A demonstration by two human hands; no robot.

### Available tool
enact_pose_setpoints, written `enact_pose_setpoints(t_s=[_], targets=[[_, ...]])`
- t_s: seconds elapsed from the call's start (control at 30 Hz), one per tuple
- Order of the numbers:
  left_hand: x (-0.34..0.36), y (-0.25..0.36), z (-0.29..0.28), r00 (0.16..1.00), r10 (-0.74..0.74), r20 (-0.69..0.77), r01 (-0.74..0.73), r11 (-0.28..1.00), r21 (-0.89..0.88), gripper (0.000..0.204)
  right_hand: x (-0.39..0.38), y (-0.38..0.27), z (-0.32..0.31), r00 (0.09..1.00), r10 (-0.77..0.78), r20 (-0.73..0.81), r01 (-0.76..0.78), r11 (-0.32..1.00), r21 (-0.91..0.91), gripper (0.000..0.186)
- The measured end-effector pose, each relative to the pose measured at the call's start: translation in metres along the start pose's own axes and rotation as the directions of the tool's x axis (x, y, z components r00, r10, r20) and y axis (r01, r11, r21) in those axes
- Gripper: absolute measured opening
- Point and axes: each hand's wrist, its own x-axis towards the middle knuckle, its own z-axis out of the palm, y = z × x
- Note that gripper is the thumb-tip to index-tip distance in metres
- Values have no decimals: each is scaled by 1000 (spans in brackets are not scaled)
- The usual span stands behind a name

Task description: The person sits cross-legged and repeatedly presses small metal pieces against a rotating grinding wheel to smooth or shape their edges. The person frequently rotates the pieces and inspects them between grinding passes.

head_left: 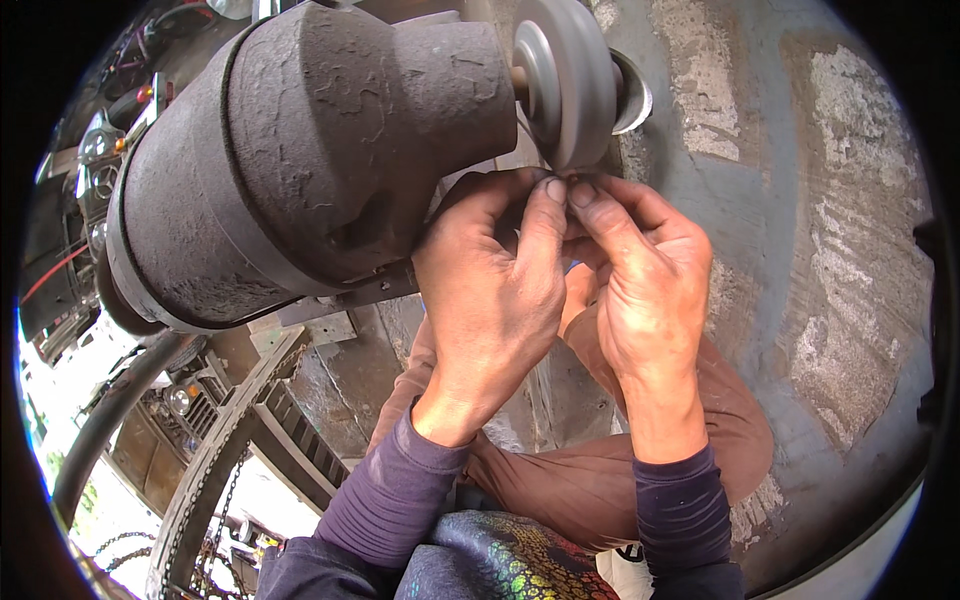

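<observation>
A dark, scuffed cylindrical motor-like housing [310, 130] lies across the upper left, with a shaft carrying a grey disc wheel [570, 80] and a curved metal piece behind it at top centre. Just below the wheel, my left hand [495, 280] is beside the housing with thumb and index pinched, their tips meeting those of my right hand [640, 290]. My right hand is closed likewise, thumb against curled fingers. Whatever lies between the fingertips is too small and hidden to make out.
My bent legs [545, 485] in brown trousers are beneath my arms on a worn grey floor [840, 250] with pale patches. At lower left are a metal frame with hanging chain [235, 430], a dark curved tube [120, 400] and vehicle parts. Assorted fittings and wires crowd the upper left edge.
</observation>
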Motion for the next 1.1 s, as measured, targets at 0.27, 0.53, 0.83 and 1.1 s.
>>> enact_pose_setpoints(t_s=[0.27,0.53,0.83,1.1], targets=[[2,3,0,1000,17,16,-17,1000,-15,23,5,2,2,1000,-16,-17,15,999,-49,17],[-2,9,-1,1000,-16,1,16,999,-34,24,6,5,4,1000,-19,4,19,998,-65,16],[-1,4,0,1000,0,-16,0,999,-42,23,6,4,5,1000,-18,4,18,996,-89,15],[-1,3,1,999,15,-33,-17,998,-54,18,6,2,2,999,45,28,-42,995,-90,20]])
